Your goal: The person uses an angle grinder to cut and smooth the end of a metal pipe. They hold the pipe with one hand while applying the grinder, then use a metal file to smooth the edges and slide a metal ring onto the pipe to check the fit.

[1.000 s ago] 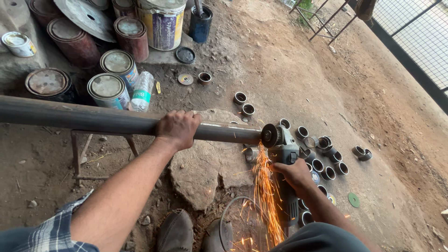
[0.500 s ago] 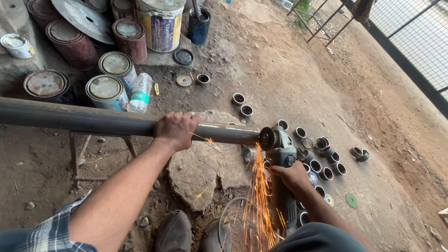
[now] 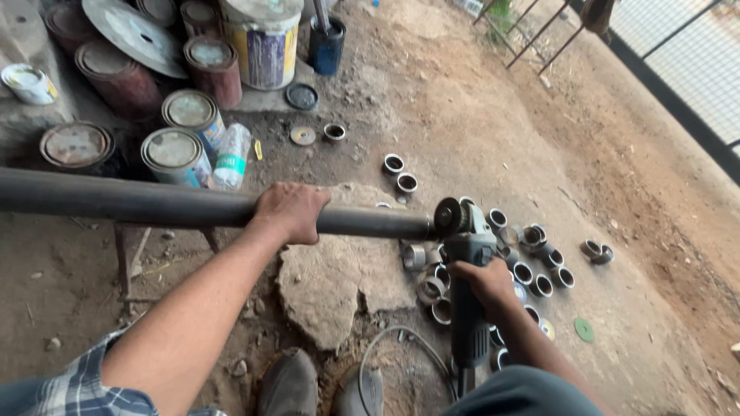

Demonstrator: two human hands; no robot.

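Here, left hand grips pipe, right hand clasps grinder, cut rings nearby.

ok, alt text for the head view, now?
Left hand grips a long dark steel pipe while the right hand holds an angle grinder at its end. Short cut pipe rings lie on the dirt floor; paint cans behind.

dark grey pipe, blue plaid sleeve, green disc
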